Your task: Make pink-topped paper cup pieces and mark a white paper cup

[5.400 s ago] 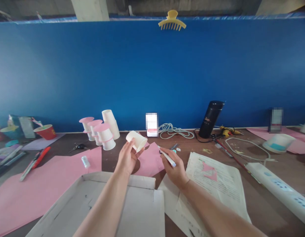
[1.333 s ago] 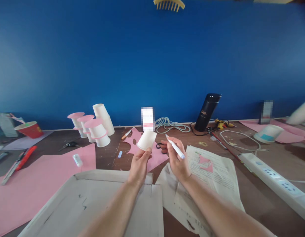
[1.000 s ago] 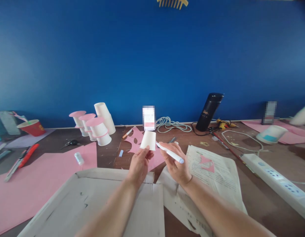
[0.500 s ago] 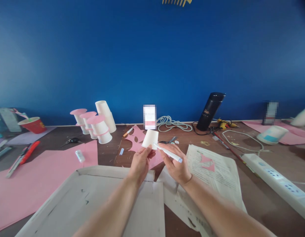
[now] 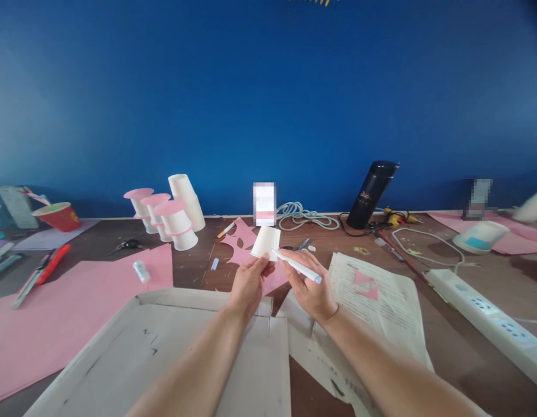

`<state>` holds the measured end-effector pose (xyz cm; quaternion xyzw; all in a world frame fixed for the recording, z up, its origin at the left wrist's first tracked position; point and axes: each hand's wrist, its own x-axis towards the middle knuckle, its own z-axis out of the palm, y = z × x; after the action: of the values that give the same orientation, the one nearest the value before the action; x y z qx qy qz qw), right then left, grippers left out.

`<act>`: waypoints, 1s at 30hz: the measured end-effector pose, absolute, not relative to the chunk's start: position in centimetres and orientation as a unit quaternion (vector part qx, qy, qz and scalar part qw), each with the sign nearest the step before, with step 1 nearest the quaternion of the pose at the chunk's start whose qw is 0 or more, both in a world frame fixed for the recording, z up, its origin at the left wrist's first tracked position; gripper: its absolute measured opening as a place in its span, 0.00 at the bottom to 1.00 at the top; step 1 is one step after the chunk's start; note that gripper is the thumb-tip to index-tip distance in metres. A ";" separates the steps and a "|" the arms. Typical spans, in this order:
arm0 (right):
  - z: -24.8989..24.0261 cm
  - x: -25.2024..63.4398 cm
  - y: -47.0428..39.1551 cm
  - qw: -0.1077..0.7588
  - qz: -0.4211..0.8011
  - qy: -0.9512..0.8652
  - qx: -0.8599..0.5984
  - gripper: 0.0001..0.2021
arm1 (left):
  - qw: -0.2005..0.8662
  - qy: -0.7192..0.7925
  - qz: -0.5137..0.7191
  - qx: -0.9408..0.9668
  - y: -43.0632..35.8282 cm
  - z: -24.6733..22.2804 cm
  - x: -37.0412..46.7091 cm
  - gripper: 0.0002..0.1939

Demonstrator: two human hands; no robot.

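Observation:
My left hand (image 5: 250,284) is closed on a small white paper cup (image 5: 265,240), thumb on its near edge. In my right hand (image 5: 311,286) is a white marker pen (image 5: 301,269) with a pale blue end, gripped as for writing. Its tip is at the cup's side; whether it touches I cannot tell. No mark shows on the cup. Under and behind the hands lie a pink paper offcut (image 5: 241,238) with cut-out holes and partly hidden scissors (image 5: 303,245). A small pale blue cap (image 5: 214,264) lies to the left.
Pink-topped paper cups (image 5: 177,225) stand at left beside stacked white cups (image 5: 188,202). Pink sheets (image 5: 86,301), a utility knife (image 5: 38,272) and a white box lid (image 5: 173,347) lie nearer. A black flask (image 5: 372,194), printed paper (image 5: 381,313) and a power strip (image 5: 489,324) are at right.
The view has tipped slightly, so the things on the desk sit a little higher. Both hands keep their hold, with the pen tip still at the cup.

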<state>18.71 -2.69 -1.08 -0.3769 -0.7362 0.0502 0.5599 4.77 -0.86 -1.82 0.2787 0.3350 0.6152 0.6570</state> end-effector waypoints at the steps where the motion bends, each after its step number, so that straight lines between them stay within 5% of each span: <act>1: -1.1 18.7 -2.7 0.559 0.050 -0.736 -0.378 0.14 | 0.657 0.337 0.615 0.278 -0.9 -1.8 4.8 0.16; 30: -0.9 18.7 -2.6 0.551 0.033 -0.740 -0.385 0.13 | 0.670 0.322 0.598 0.300 -0.9 -1.9 4.8 0.14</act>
<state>18.71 -2.63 -0.92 -0.3848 -0.7396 0.0327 0.5513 4.77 -0.85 -1.90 0.2998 0.3218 0.5976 0.6704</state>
